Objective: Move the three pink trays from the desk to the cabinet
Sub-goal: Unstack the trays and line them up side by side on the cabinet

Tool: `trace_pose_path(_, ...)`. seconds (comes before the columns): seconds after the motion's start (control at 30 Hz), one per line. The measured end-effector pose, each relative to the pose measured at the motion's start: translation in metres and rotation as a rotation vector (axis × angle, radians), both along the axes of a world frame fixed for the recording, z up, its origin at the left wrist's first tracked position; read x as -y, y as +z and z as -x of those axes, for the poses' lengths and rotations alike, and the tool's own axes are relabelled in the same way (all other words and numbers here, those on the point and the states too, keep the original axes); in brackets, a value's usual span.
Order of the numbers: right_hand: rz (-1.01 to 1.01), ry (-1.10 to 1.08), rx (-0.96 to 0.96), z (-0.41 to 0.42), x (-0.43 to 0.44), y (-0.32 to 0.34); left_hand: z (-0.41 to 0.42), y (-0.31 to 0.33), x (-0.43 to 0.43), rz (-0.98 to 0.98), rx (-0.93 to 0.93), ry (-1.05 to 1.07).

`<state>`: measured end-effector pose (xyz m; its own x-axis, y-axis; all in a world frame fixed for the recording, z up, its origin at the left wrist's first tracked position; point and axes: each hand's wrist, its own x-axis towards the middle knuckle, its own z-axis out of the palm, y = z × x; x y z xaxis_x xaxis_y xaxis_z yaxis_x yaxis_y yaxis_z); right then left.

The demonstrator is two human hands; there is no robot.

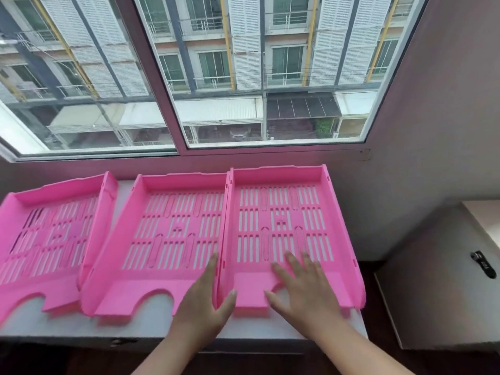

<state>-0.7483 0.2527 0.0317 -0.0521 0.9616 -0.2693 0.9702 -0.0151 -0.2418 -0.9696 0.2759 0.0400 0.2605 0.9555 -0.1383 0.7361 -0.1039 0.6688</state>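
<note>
Three pink slotted trays lie side by side on the white desk [151, 330] under the window. The left tray [48, 234] is partly cut off by the frame's edge. The middle tray [167, 239] overlaps it slightly. The right tray [281, 228] touches the middle one. My left hand [205, 301] straddles the wall between the middle and right trays, fingers on the middle tray's side and thumb on the right tray's side. My right hand [300, 285] lies flat, fingers spread, on the right tray's front floor. Neither hand has lifted anything.
A white cabinet [438, 301] with a black handle [484, 265] stands lower, to the right of the desk. A large window [216, 77] and its sill run behind the trays. A grey wall closes the right side.
</note>
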Motion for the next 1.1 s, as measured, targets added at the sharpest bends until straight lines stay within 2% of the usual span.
trace_pose_path(0.17, -0.051, -0.002, 0.056, -0.001, -0.015, -0.009, -0.005, -0.009, -0.008, -0.107, -0.104, 0.06)
trace_pose_path(0.53, -0.099, -0.072, 0.091, 0.005, -0.045, -0.013, -0.008, -0.01, -0.064, -0.065, -0.123, 0.074)
trace_pose_path(0.7, -0.052, -0.096, 0.058, 0.01, -0.048, -0.006, -0.003, 0.002, -0.065, 0.021, 0.02, 0.021)
trace_pose_path(0.77, -0.098, -0.118, 0.053, 0.015, -0.056, 0.002, 0.005, 0.012, -0.066, 0.015, 0.067, 0.031)
trace_pose_path(0.97, -0.326, -0.138, -0.087, 0.078, -0.076, 0.019, 0.087, 0.027, -0.071, -0.217, -0.066, 0.245)
trace_pose_path(1.1, -0.439, -0.007, -0.032, 0.138, -0.072, 0.017, 0.153, 0.018, -0.074, -0.332, -0.177, 0.458)
